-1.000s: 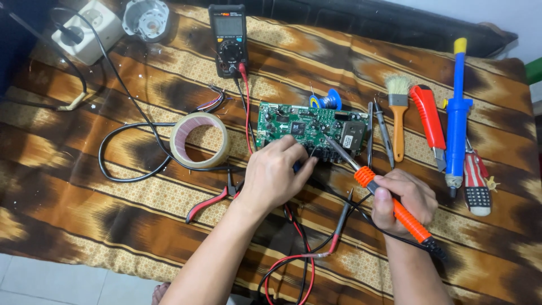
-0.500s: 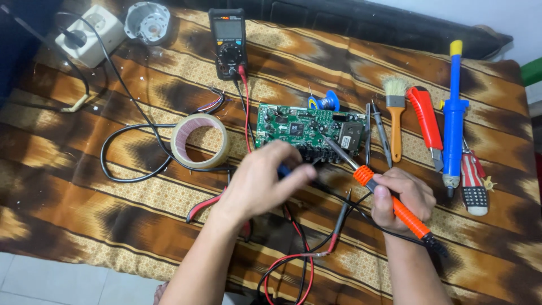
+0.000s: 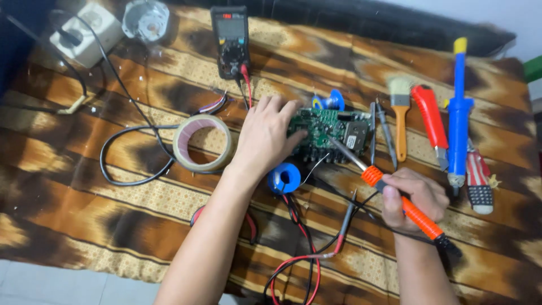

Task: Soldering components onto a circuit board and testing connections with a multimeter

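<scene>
Both hands work mid-cloth: my left hand [image 3: 265, 138] lies flat, fingers spread, pressing the green circuit board [image 3: 330, 129]; my right hand [image 3: 411, 199] grips an orange soldering iron [image 3: 395, 196], tip on the board. Just below the board sits a blue solder spool [image 3: 284, 178]. Red and black leads [image 3: 305, 243] cross beneath. A tape roll [image 3: 202, 142] lies left; a brush [image 3: 400, 107] and blue pump [image 3: 460, 107] lie toward the right edge. A brown patterned cloth [image 3: 113, 197] covers everything.

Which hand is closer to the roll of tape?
Left. The left hand rests on the green circuit board, right beside the tape roll. The right hand, holding the orange soldering iron, is far across.
</scene>
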